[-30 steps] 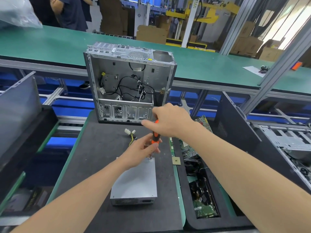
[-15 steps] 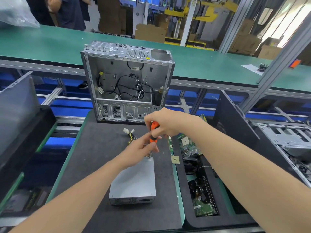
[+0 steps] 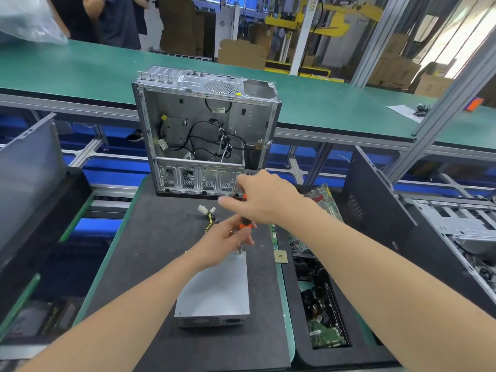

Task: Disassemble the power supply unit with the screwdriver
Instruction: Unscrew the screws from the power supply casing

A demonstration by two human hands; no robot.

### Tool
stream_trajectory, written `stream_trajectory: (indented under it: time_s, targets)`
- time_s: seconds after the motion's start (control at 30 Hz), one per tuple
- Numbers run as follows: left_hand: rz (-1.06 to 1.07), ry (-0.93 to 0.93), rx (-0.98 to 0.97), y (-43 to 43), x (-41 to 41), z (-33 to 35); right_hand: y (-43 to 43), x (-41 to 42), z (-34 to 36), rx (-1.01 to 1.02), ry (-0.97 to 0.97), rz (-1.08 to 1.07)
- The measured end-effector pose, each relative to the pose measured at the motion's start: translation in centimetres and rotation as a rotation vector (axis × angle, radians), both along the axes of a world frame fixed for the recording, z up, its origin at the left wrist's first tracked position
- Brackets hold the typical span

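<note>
- Head view, the work: the power supply unit [image 3: 214,288], a plain grey metal box, lies flat on the black mat [image 3: 161,237] in the near middle. Its vented end faces the camera.
- Head view, the tool: the screwdriver [image 3: 244,224] has an orange and black handle and stands almost upright. Its tip is down on the far right corner of the unit's top face.
- Head view, the hands: the left hand [image 3: 224,241] has its fingertips pinched round the lower handle and shaft, steadying the tool just above the tip. The right hand [image 3: 264,201] is curled over the top of the handle. One finger juts out to the left, too blurred to read closely.
- Head view, surroundings: a gutted computer case [image 3: 206,135] stands open at the far edge of the mat, with loose black wiring inside. A short cable [image 3: 208,214] with white plugs lies between the case and the unit. Right of the mat, a tray [image 3: 300,353] holds circuit boards [image 3: 326,335], and a small square chip [image 3: 280,256] lies just beside the unit's far right corner.
- Progress, as I judge it: the unit is already out of the case, but its cover is on and looks closed all round, so opening it has barely begun. This corner screw is in hand. Whether it or the others are loose I cannot tell. Lifting the cover and stripping the inside are left.
</note>
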State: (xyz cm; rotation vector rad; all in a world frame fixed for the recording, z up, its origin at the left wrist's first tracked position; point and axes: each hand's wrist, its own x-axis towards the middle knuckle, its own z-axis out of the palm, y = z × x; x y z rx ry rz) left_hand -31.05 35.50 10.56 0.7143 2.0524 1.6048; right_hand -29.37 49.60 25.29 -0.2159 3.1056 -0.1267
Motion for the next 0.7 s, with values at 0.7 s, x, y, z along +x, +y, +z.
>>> stream_trajectory:
  time_s: [0.7]
  targets:
    - [0.002,-0.03,0.017,-0.3,0.2,0.0,-0.1,-0.7,0.9,0.128,-0.32,0.308]
